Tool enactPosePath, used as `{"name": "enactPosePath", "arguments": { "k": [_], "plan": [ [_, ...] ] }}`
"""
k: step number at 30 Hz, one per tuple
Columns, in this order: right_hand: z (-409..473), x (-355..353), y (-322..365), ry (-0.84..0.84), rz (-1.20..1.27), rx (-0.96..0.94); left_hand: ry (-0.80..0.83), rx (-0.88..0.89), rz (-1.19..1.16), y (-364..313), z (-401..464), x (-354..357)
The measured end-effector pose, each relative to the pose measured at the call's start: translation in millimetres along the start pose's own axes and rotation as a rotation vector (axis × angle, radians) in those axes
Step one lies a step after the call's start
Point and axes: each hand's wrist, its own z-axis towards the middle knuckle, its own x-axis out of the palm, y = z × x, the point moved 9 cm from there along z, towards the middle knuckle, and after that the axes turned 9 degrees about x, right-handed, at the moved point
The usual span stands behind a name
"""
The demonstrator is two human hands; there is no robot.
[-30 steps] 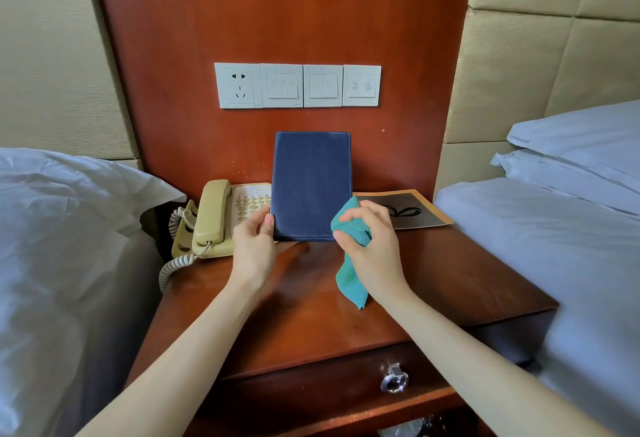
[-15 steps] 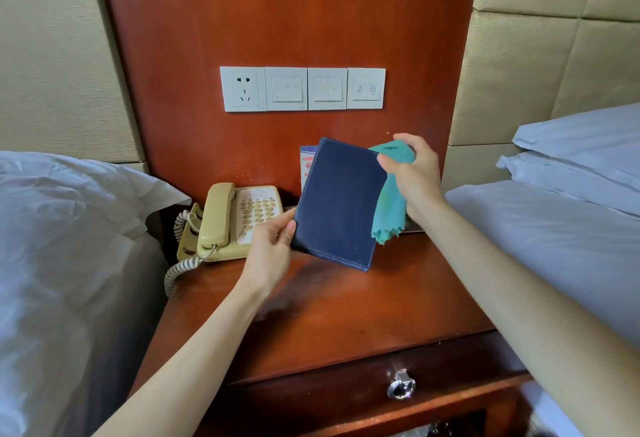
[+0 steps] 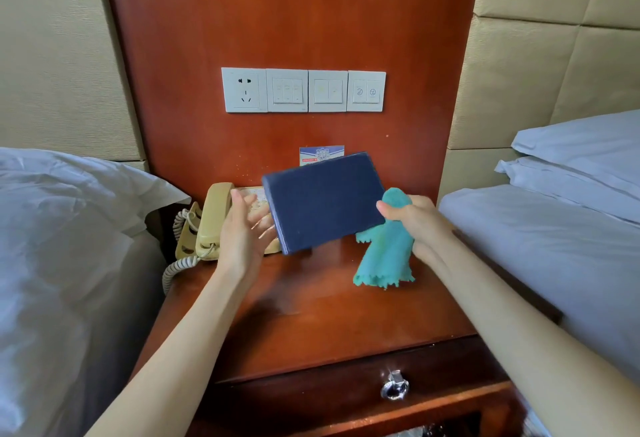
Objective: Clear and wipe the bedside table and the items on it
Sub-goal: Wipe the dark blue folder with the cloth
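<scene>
A dark blue folder [image 3: 325, 201] hangs tilted, turned sideways, above the back of the red-brown bedside table [image 3: 311, 315]. My right hand [image 3: 419, 222] pinches its right edge with the thumb on the cover, and the same hand holds a teal cloth [image 3: 384, 256] that dangles down to the tabletop. At the folder's left edge my left hand [image 3: 242, 232] has its fingers spread, palm toward the folder, gripping nothing. A beige corded telephone [image 3: 214, 218] sits at the table's back left, partly behind my left hand.
A small blue-and-white card [image 3: 322, 154] leans on the wooden wall panel behind the folder. A row of a socket and switches [image 3: 304, 90] is above. White-sheeted beds flank the table on the left [image 3: 62, 228] and right [image 3: 554, 235]. A drawer knob [image 3: 394, 389] shows below.
The folder left its upright lean on the wall, was lifted and turned sideways. My right hand with the cloth came down to its right edge; my left hand released it and spread open.
</scene>
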Motion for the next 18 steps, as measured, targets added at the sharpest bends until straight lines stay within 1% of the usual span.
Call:
{"name": "enactPosePath", "arguments": {
  "k": [1,3,4,6,7,8,9,11,14,18],
  "plan": [
    [-1.5,-1.6,-5.1,-0.065,0.072,0.027,0.013,-0.057,-0.075,4.4,-0.2,3.6],
    [-6.2,1.1,-13.5,-0.133,0.219,0.078,0.129,-0.119,-0.122,9.8,-4.2,18.5],
    [-9.8,6.1,-17.0,-0.129,0.289,0.101,0.209,-0.129,-0.080,13.6,-8.7,27.4],
    [-17.8,17.1,-23.6,-0.111,0.370,0.123,0.372,-0.113,0.127,23.1,-22.3,40.5],
    [-21.7,23.5,-27.2,-0.102,0.377,0.118,0.414,-0.094,0.183,25.7,-27.5,43.8],
    [-26.1,30.9,-31.4,-0.090,0.378,0.109,0.434,-0.103,0.160,29.9,-30.5,44.9],
    [-29.7,38.8,-35.8,-0.072,0.376,0.095,0.439,-0.125,0.089,32.9,-32.7,45.8],
    [-37.6,53.8,-43.1,-0.022,0.362,0.074,0.441,-0.086,-0.010,28.7,-32.7,45.0],
    [-42.5,66.4,-44.9,0.042,0.299,0.044,0.376,0.062,0.122,15.5,-21.5,35.2],
    [-37.9,61.8,-35.1,0.035,0.215,-0.018,0.366,0.078,0.217,11.4,-19.7,32.4]
  ]
}}
